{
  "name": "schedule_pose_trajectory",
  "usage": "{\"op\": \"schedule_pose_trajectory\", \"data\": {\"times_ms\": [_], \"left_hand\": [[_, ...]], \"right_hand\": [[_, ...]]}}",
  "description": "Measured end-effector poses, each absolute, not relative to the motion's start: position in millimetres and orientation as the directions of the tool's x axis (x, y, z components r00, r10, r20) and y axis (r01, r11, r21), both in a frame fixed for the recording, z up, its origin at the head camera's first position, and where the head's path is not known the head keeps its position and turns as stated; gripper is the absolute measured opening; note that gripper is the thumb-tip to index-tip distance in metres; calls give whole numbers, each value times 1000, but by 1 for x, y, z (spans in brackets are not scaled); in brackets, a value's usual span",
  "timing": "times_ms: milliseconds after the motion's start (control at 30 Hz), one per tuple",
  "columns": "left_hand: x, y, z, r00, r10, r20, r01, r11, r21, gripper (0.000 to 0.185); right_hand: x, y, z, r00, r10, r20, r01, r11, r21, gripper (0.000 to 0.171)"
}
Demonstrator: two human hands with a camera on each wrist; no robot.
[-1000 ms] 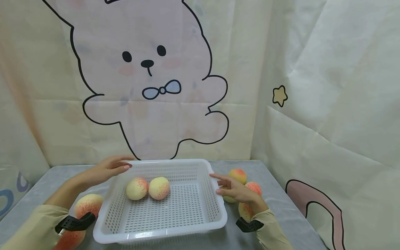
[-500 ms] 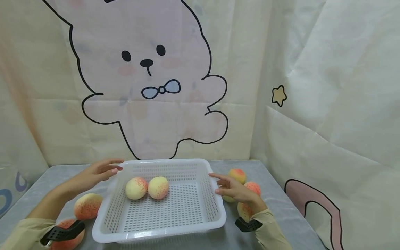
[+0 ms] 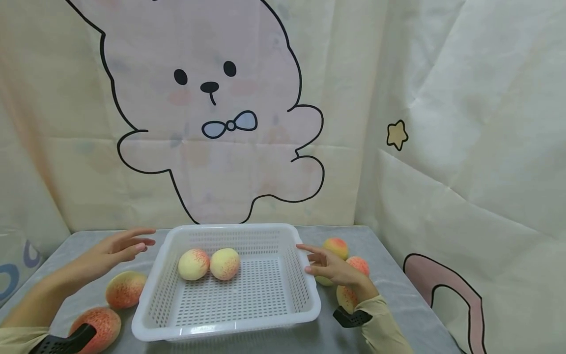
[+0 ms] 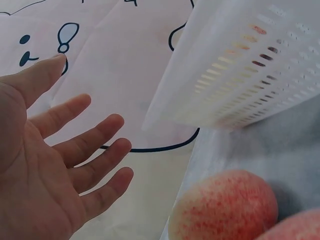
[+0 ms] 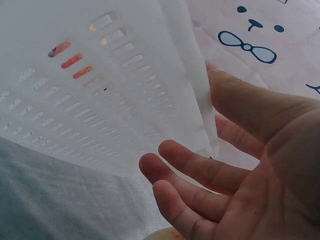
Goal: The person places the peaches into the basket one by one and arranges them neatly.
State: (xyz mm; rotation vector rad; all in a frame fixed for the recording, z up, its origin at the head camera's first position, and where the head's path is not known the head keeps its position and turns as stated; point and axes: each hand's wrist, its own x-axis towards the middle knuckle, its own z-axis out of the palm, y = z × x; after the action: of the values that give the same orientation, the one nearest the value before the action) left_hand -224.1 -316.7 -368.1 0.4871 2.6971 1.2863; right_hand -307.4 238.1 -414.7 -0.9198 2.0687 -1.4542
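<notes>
A white perforated plastic basket sits mid-table with two pale yellow-pink peaches side by side in its left half. My left hand is in the air left of the basket. Its fingers are spread and its palm holds nothing, as the left wrist view shows. Below it, two redder peaches lie on the table. My right hand is at the basket's right rim, index finger and thumb touching the edge. In the right wrist view its other fingers extend loosely beside the basket's outer wall.
Several more peaches lie on the right of the grey cloth-covered table, partly hidden by the right hand and forearm. A curtain printed with a cartoon bear hangs behind the table, and another sheet closes the right side.
My left hand has moved off the basket's back left rim, leftward and toward me, uncovering the table peaches. The right hand, basket and peaches have stayed put.
</notes>
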Motion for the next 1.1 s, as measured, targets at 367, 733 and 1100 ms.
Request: {"op": "schedule_pose_trajectory", "data": {"times_ms": [367,733,1100], "left_hand": [[-205,-349,-386,-959,271,82,242,632,737,47],[-187,-379,-409,-958,282,62,225,597,770,48],[-187,-414,-433,-892,424,-158,98,522,847,51]], "right_hand": [[-308,239,-412,-659,-751,34,-288,211,-934,69],[-306,238,-412,-661,-750,26,-277,211,-938,69],[-305,238,-412,-667,-745,20,-277,223,-935,69]]}}
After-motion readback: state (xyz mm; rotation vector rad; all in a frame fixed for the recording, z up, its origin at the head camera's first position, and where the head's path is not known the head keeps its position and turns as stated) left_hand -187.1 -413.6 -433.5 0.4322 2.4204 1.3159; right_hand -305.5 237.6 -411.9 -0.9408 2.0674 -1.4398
